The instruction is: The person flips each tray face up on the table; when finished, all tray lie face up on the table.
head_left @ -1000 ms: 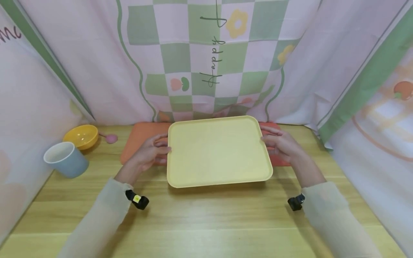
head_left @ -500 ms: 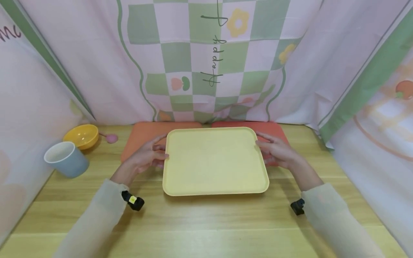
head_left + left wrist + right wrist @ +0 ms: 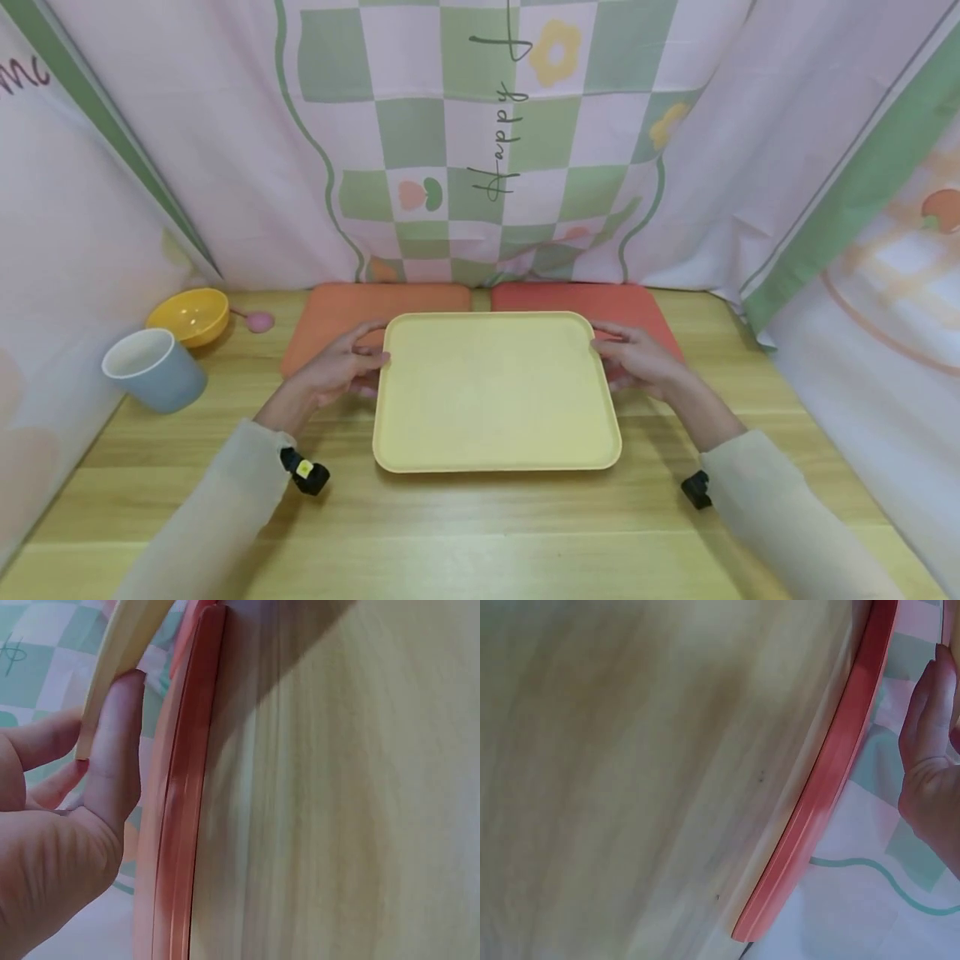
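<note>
A pale yellow rectangular tray (image 3: 495, 392) is held level between two hands in the head view. My left hand (image 3: 330, 372) grips its left short edge, with thumb and fingers on opposite faces of the rim. Opposite, my right hand (image 3: 643, 362) grips the right short edge in the same way. From the left wrist, the tray (image 3: 124, 656) shows clear of the wooden table, pinched by the left hand (image 3: 60, 855). Only part of the right hand (image 3: 934, 765) appears in the right wrist view. Some fingers are hidden under the tray.
Behind the tray lie an orange flat rectangular piece (image 3: 390, 300) and a red one (image 3: 592, 298), side by side against a checkered curtain (image 3: 480, 133). At left stand a blue cup (image 3: 161, 375), a yellow bowl (image 3: 191, 321) and a pink spoon (image 3: 258, 322). Wooden tabletop (image 3: 480, 542) spreads in front.
Both hands have drawn the yellow tray back toward the person and straightened it from a slight tilt. More of the orange and red pieces behind it now shows.
</note>
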Tool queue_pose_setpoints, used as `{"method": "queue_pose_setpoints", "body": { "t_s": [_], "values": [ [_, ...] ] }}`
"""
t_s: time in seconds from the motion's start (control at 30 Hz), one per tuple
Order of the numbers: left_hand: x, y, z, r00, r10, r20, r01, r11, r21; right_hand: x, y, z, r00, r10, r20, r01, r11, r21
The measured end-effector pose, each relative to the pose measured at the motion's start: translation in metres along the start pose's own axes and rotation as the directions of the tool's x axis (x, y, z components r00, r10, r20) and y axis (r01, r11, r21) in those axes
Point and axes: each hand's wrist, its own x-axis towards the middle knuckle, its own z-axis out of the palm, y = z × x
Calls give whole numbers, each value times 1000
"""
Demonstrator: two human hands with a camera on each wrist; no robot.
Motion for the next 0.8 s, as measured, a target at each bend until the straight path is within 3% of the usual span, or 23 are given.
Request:
{"method": "queue_pose_setpoints", "body": {
  "t_s": [0.23, 0.8],
  "values": [
    [-2, 0, 0, 999, -11, -40, 12, 999, 37, -4, 1, 1, 1000, -15, -5, 15, 1000, -27],
    [-6, -7, 0, 996, -85, -27, 88, 987, 136, -7, 11, 6, 1000, -2, -12, 1, 993, -118]
  ]
}}
